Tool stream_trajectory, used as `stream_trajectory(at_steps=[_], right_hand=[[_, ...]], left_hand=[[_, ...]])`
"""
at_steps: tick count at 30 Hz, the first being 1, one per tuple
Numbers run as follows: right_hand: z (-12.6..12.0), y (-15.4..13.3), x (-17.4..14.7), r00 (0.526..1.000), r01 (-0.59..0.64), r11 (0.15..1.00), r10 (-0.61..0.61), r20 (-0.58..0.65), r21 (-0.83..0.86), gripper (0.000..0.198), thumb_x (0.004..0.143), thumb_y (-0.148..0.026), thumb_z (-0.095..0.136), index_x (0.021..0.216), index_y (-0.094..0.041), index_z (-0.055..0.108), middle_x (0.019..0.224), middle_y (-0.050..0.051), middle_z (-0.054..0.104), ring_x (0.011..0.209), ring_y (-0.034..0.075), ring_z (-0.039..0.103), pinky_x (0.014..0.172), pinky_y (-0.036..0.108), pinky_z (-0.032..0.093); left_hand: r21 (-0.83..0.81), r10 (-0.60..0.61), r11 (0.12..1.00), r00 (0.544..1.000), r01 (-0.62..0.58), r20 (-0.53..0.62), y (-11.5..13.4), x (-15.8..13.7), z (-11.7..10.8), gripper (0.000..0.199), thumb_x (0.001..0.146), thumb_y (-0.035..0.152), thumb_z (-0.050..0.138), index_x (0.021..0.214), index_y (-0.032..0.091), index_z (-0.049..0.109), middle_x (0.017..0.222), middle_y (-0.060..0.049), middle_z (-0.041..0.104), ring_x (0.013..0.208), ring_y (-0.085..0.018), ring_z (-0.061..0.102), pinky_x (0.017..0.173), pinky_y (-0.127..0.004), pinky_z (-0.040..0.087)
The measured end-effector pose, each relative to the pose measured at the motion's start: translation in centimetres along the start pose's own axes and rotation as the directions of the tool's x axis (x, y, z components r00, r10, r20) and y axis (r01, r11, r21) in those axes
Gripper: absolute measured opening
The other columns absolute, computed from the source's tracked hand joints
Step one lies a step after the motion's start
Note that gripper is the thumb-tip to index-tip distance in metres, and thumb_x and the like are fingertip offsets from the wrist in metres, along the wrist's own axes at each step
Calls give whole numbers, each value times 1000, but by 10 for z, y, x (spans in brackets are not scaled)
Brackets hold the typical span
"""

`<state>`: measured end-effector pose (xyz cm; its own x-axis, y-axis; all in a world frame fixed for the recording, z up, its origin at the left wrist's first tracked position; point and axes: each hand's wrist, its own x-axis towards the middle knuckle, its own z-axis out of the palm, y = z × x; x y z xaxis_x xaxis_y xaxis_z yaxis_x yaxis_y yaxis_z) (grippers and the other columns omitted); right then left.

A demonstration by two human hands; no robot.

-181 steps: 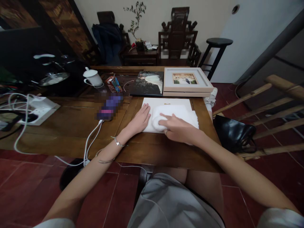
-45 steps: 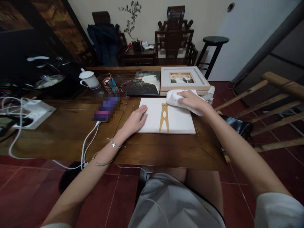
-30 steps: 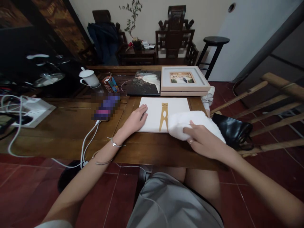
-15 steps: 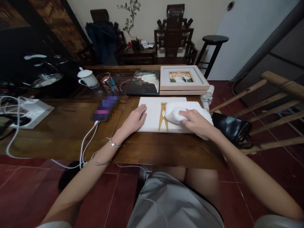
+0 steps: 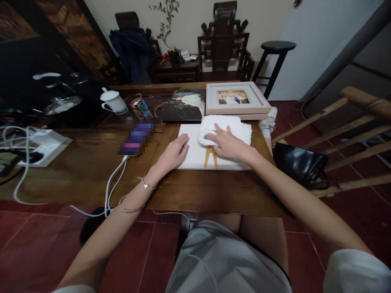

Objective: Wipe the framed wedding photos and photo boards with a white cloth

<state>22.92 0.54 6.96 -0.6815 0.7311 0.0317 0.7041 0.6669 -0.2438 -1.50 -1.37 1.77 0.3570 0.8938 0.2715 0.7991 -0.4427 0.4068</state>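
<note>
A white board (image 5: pixel 193 154) with a tan cat-like figure (image 5: pixel 210 158) lies on the wooden table in front of me. My left hand (image 5: pixel 178 151) rests flat on the board's left edge, fingers stretched out, holding nothing. Under my right hand (image 5: pixel 227 143) is a bunched, fluffy white cloth (image 5: pixel 224 122), which I press onto the board's upper right part. The cloth and hand cover the figure's upper half; only its legs show. Part of the cloth reaches past the board's far edge.
Behind the board lie a framed picture (image 5: pixel 241 110) and a dark picture with a white shape (image 5: pixel 185 106). To the left are a blurred-out phone (image 5: pixel 134 138) with white cables, a lidded white cup (image 5: pixel 112 101), a small carton (image 5: pixel 141 108) and a power strip (image 5: pixel 50 150).
My right hand and the cloth have moved left and away from me across the board, now covering the figure's upper part. My left hand has stayed in place.
</note>
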Motion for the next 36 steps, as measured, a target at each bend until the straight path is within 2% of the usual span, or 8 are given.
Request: stream_trajectory(at_steps=[5,13,17,20,23,27,31,36], right_hand=[[6,-36,-32,994,37,993,-25,103,-114,67,78,4,44,139,-19,57,164,12,34,151,47,14,112,78,23],[11,-87,-80,976,104,991,-87,198,-80,57,81,-3,49,132,-23,65,163,10,35,150,51,17,109,80,26],[6,-81,-70,982,97,992,-82,173,-77,59,81,-1,45,132,-21,64,160,11,41,150,47,21,110,77,28],[0,-64,-45,991,10,996,3,136,-92,66,79,4,41,137,-21,59,162,12,37,151,44,22,112,71,31],[-2,-44,-15,992,-89,986,101,79,-137,70,80,7,38,143,-20,54,166,14,28,151,46,20,111,72,30],[9,-30,13,992,-123,974,123,-13,-190,67,84,3,37,146,-18,51,167,15,23,150,51,14,110,79,24],[19,-34,13,995,-102,974,104,-5,-204,59,86,-4,43,143,-17,55,166,14,26,150,54,9,109,82,19],[21,-62,-19,996,-62,975,75,54,-212,54,87,-5,43,136,-17,62,164,16,31,148,54,16,109,81,22]], left_hand=[[19,-1,1000,1000,1,14,2,1,-1,46,98,26,39,134,4,58,150,-20,51,144,-29,45,122,-46,33],[7,2,1000,1000,-2,8,2,0,-1,46,98,26,38,136,7,58,150,-19,51,144,-28,44,121,-49,33],[4,-8,1000,1000,8,5,1,0,-1,45,98,26,39,136,11,58,150,-15,52,143,-28,45,121,-50,34],[12,-7,1000,1000,7,10,2,1,-1,45,98,26,39,136,9,58,150,-17,52,143,-28,45,121,-49,34],[19,-7,1000,1000,7,13,2,1,-2,46,99,27,40,135,7,58,150,-19,51,143,-29,46,121,-47,35],[10,4,1000,1000,-4,12,2,0,-2,45,98,27,41,135,8,58,151,-17,51,143,-28,45,121,-48,35],[6,8,1000,1000,-8,19,2,1,-3,44,99,26,41,136,9,58,150,-17,51,144,-28,45,121,-48,34],[11,-5,1000,999,4,31,2,2,-3,46,99,27,40,138,10,57,151,-17,51,144,-28,44,121,-49,34]])
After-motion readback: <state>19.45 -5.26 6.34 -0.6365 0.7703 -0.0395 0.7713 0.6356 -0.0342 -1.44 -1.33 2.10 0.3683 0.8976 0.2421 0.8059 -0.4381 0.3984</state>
